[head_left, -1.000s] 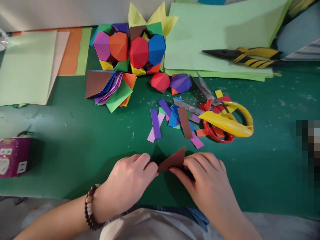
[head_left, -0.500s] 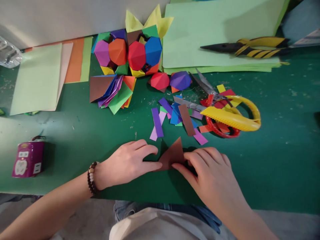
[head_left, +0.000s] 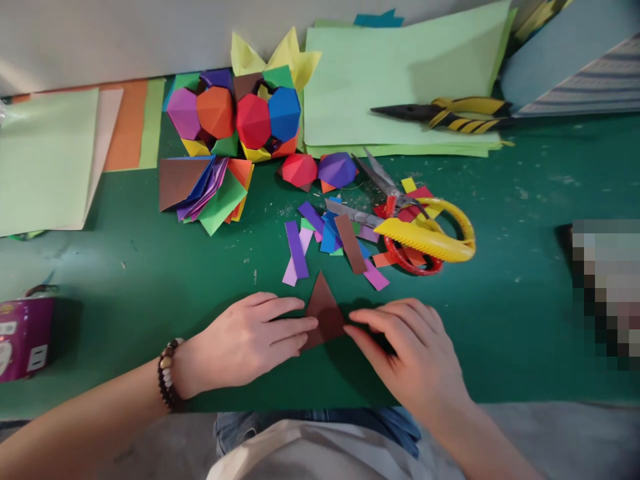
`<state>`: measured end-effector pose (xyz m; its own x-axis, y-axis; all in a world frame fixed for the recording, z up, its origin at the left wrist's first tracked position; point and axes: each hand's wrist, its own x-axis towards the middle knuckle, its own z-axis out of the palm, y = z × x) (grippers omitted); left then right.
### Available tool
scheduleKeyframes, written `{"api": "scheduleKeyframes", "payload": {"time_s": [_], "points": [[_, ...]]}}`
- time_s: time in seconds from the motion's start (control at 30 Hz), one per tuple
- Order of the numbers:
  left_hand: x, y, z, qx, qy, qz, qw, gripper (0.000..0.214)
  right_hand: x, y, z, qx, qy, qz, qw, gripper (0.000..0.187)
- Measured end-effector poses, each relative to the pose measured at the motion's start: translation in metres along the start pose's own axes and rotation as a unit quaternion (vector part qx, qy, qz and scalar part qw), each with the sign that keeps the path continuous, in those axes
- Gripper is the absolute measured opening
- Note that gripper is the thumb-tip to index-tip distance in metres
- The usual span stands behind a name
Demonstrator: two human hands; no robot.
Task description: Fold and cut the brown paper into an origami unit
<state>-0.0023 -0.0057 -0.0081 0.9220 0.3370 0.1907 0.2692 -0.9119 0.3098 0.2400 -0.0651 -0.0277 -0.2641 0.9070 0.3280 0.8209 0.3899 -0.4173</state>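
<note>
A brown paper triangle point(head_left: 325, 313) lies on the green table in front of me, its point facing away. My left hand point(head_left: 250, 339) rests on its left side with the fingers stretched out and lying flat. At the triangle's right corner, my right hand point(head_left: 410, 340) has thumb and forefinger brought together in a pinch; the other fingers are curled. Just beyond are loose paper strips point(head_left: 297, 250) in several colours. Large scissors point(head_left: 425, 239) with yellow and red handles lie with blades apart, partly over the strips.
Behind stand colourful folded paper shapes point(head_left: 216, 113), with fanned paper sheets point(head_left: 185, 183) before them. Red and purple folded pieces point(head_left: 337, 170) sit nearby. Pliers point(head_left: 440, 115) lie on light green sheets point(head_left: 350, 73). More sheets point(head_left: 55, 160) and a purple box point(head_left: 30, 333) are left.
The brown triangle has turned so its point stands more upright. My left fingers have spread flat onto it. The view has shifted right, bringing a blurred-out object in at the right edge.
</note>
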Motion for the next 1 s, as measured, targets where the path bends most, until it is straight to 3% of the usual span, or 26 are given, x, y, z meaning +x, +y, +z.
{"api": "scheduleKeyframes", "payload": {"time_s": [0.37, 0.5, 0.77, 1.0], "points": [[-0.001, -0.005, 0.005, -0.012, -0.002, -0.002, 1.000, 0.015, -0.001, -0.008, -0.001, -0.055, -0.030, -0.069, 0.996, 0.027], [-0.002, -0.005, 0.006, -0.018, -0.015, -0.006, 1.000, 0.018, 0.000, -0.016, 0.003, -0.048, -0.037, -0.088, 0.994, 0.026], [-0.002, -0.006, -0.001, -0.045, -0.071, -0.006, 0.996, 0.050, 0.000, -0.042, 0.019, -0.018, -0.061, -0.121, 0.991, 0.027], [-0.006, -0.005, -0.001, -0.069, -0.063, -0.007, 0.996, 0.058, -0.003, -0.058, 0.023, 0.033, -0.065, -0.124, 0.990, 0.023]]}}
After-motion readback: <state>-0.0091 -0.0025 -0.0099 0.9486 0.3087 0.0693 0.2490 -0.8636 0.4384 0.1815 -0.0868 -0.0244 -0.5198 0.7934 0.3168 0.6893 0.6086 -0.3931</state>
